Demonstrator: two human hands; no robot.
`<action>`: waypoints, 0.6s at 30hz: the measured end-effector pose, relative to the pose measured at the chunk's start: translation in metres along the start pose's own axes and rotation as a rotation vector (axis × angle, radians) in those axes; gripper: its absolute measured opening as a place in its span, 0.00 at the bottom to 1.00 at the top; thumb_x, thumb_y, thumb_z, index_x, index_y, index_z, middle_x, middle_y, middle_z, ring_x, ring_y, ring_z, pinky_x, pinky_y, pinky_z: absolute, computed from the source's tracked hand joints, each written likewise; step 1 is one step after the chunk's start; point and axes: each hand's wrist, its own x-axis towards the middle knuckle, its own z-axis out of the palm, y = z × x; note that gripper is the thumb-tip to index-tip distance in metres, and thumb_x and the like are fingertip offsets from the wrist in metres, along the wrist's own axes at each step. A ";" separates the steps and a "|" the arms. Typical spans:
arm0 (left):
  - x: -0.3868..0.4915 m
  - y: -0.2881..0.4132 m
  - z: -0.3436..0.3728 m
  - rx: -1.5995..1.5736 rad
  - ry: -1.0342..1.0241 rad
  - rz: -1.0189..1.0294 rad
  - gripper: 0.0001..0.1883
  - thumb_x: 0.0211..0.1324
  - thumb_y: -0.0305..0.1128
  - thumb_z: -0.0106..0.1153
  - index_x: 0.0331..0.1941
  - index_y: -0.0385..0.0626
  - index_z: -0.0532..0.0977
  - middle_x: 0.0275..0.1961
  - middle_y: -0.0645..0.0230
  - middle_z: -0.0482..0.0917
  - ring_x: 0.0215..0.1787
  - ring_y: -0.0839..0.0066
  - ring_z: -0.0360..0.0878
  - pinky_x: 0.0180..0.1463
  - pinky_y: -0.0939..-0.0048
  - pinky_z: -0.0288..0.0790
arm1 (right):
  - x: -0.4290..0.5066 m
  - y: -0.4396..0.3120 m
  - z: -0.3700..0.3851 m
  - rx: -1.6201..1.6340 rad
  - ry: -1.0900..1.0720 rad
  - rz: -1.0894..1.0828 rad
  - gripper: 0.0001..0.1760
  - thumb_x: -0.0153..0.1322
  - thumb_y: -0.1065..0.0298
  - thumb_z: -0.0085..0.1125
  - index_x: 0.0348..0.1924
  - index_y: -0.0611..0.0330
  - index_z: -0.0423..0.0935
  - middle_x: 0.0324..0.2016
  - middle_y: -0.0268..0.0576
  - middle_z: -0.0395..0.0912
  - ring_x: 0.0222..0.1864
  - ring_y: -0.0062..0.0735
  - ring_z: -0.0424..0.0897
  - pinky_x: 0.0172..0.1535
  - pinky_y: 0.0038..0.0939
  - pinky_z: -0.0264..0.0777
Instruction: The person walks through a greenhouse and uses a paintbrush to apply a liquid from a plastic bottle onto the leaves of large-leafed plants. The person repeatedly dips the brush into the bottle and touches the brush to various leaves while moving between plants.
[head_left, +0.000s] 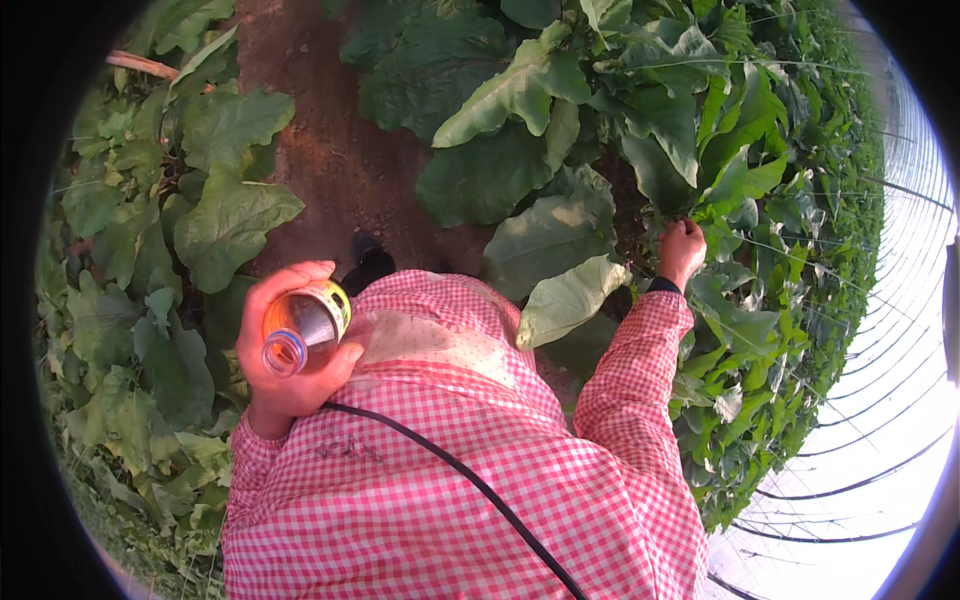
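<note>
My left hand (281, 349) is wrapped around a small clear plastic bottle (319, 322) in front of my body. The bottle's uncapped neck points up toward me, and a yellow and orange label runs around its side; what it contains cannot be made out. Over on the right, my right hand (681, 244) reaches into a row of broad-leaved plants, apparently eggplant (555, 225). Its fingers are curled together at a stem or leaf base, but the fingertips are partly hidden, so whether they grip anything is unclear. A pale, curled leaf (574, 300) hangs between that arm and my body.
A bare soil path (337, 150) runs ahead between two plant rows, with my dark shoe (367, 259) on it. More large leaves (232, 217) crowd the left. Thin support strings (780, 247) cross the right row. Beyond curves a ribbed greenhouse film wall (885, 375). A black cable (465, 469) crosses my checked smock.
</note>
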 end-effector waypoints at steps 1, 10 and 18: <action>0.006 -0.003 -0.013 0.004 -0.008 0.016 0.43 0.42 0.20 0.79 0.66 0.34 0.70 0.64 0.48 0.81 0.69 0.55 0.82 0.72 0.55 0.76 | -0.013 -0.014 -0.008 0.032 0.008 0.014 0.16 0.80 0.65 0.60 0.55 0.64 0.88 0.33 0.44 0.93 0.26 0.29 0.89 0.28 0.32 0.80; 0.052 -0.029 -0.098 -0.041 -0.117 0.040 0.40 0.49 0.22 0.72 0.69 0.33 0.68 0.65 0.45 0.80 0.71 0.53 0.79 0.76 0.51 0.71 | -0.119 -0.157 -0.068 -0.107 0.244 -0.054 0.15 0.77 0.57 0.64 0.47 0.57 0.91 0.36 0.50 0.92 0.41 0.51 0.91 0.49 0.47 0.82; 0.088 -0.023 -0.108 -0.062 -0.207 0.102 0.42 0.52 0.26 0.76 0.71 0.34 0.66 0.67 0.44 0.79 0.71 0.51 0.79 0.75 0.50 0.72 | -0.114 -0.193 0.066 0.030 0.077 -0.140 0.15 0.78 0.60 0.63 0.50 0.59 0.89 0.41 0.57 0.91 0.47 0.61 0.90 0.53 0.51 0.82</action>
